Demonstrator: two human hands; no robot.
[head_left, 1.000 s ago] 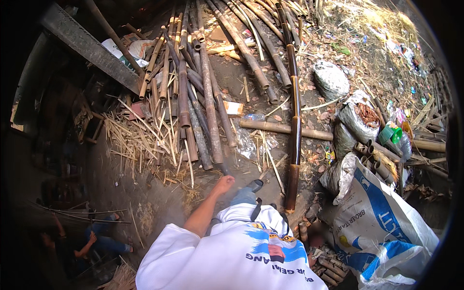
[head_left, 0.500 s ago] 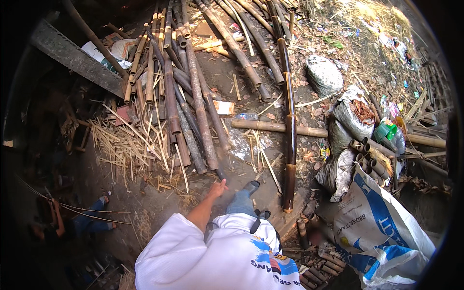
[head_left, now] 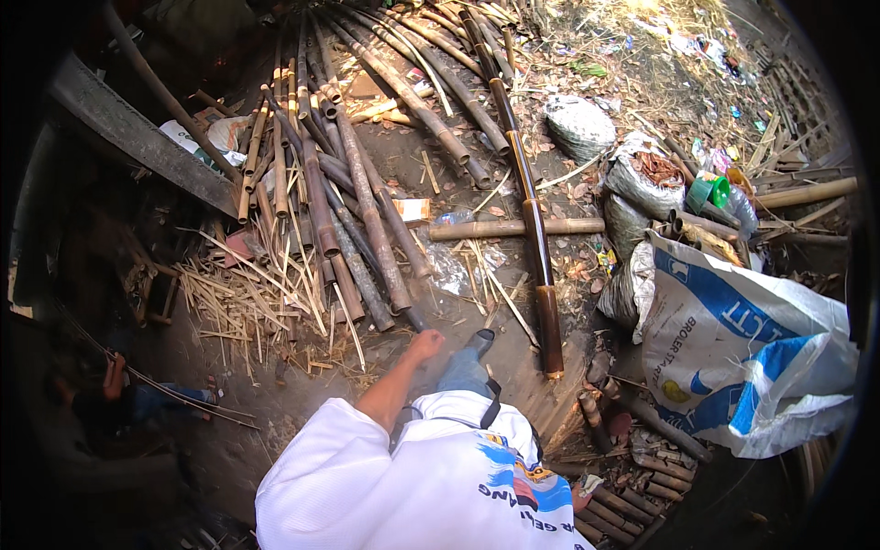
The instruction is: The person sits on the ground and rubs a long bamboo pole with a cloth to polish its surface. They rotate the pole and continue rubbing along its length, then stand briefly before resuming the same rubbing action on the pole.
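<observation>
Standing on bare, packed earth [head_left: 275, 431], the person faces a heap of cut bamboo poles [head_left: 367, 220] laid roughly parallel and fanning toward the upper edge. The left hand [head_left: 425, 345] hangs at the end of a bare forearm, just short of the nearest pole ends; its grip is loosely curled and has hold of nothing. The right hand is out of sight. One long dark pole [head_left: 532, 229] lies apart on the right, crossing a pale pole [head_left: 513, 227] set crosswise. Split bamboo strips [head_left: 247, 302] litter the ground on the left. A white-and-blue woven sack [head_left: 733, 357] and filled grey bags [head_left: 577, 124] sit on the right among dry leaves.
</observation>
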